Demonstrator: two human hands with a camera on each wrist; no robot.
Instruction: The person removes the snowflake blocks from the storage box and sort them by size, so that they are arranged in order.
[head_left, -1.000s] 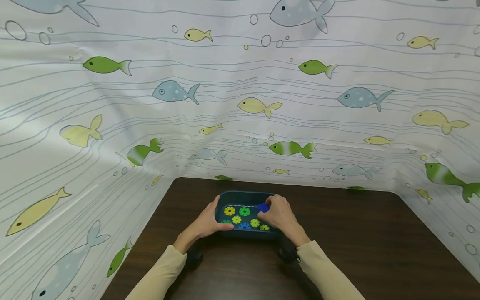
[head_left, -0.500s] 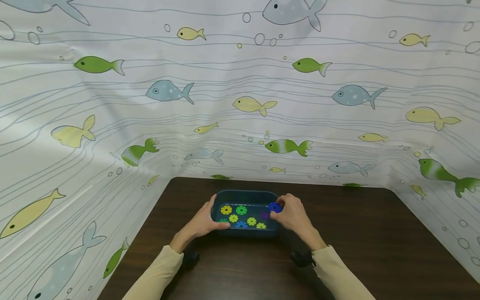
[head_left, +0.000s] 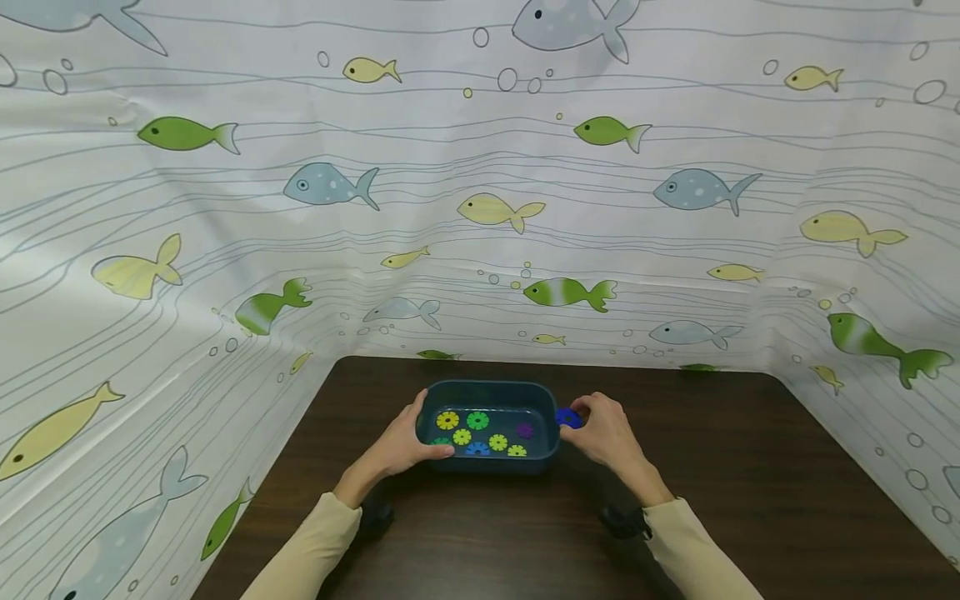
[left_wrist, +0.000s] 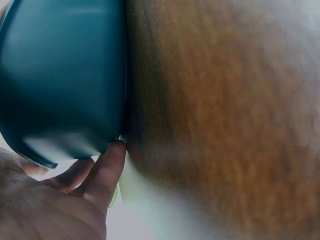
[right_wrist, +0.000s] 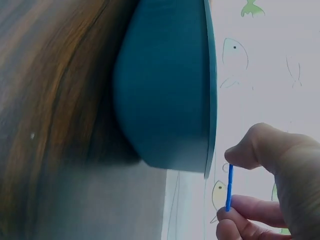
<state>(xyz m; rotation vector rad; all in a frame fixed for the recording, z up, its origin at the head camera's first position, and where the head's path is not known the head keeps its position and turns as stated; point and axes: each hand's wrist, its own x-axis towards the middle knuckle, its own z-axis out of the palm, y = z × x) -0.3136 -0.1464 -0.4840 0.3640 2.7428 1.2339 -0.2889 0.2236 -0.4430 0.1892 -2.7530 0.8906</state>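
A dark teal plastic basin stands on the table. Inside lie several notched flower-shaped discs, among them a yellow disc, a green disc and a purple disc. My left hand holds the basin's left end, thumb along the front rim; in the left wrist view its fingertips touch the basin's outer wall. Just outside the right end, my right hand pinches a dark blue disc between thumb and fingers. Seen edge-on in the right wrist view, that blue disc is apart from the basin.
The dark wooden table extends to the right of the basin and in front of it. A white sheet with printed fish hangs behind the table and along both sides.
My right hand has lifted the dark blue disc from inside the basin and carried it right, past the right rim. The purple disc has come into sight. My left hand keeps its hold.
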